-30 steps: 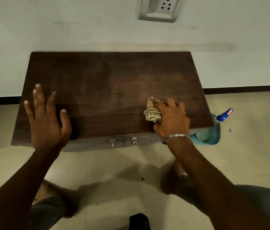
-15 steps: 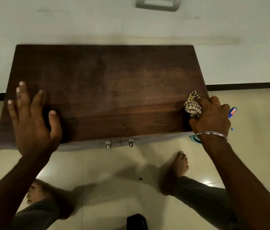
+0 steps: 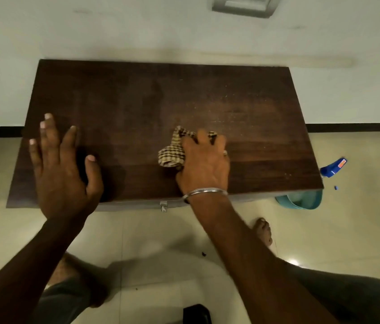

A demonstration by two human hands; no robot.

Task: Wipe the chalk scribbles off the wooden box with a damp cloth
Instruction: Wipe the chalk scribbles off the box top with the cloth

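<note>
Cloth of checked brown and cream lies bunched on the lid of the wooden box, a little right of the lid's middle and toward its front edge. The right hand grips it with curled fingers that press it to the wood and hide its right part. How much of it lies under the palm cannot be told. A metal bangle circles that wrist at the box's front edge. The left hand lies open and flat on the left part of the lid, fingers straight and spread, its heel past the front edge. Faint pale specks scatter over the right rear of the lid, too small and dim to read as lines. On the front face only one small latch shows, and the right wrist covers the wood beside it. Right of the box a blue spray bottle and a teal basin peek out, both largely hidden behind its corner. A bare foot stands on the floor in front of the box. On the wall behind the box a socket plate is cut off by the frame's top edge. A dark object is cropped at the bottom edge and cannot be identified.
</note>
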